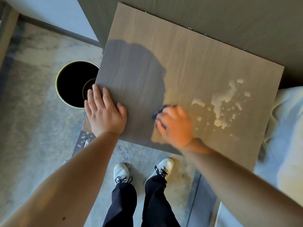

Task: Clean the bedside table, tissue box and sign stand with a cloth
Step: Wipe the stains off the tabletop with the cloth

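The bedside table (188, 51) has a grey-brown wood-grain top that fills the middle of the view. White foam splashes (221, 104) lie on its right part. My left hand (105, 112) rests flat on the table's near left corner, fingers spread. My right hand (175, 125) presses a dark cloth (157, 112) onto the top near the front edge, just left of the foam; the hand is blurred and covers most of the cloth. No tissue box or sign stand is in view.
A round black bin (73, 82) with a light rim stands on the carpet left of the table. White bedding (285, 128) lies along the right side. My feet in white shoes (142, 169) stand in front of the table. A dark wall panel (229, 17) backs it.
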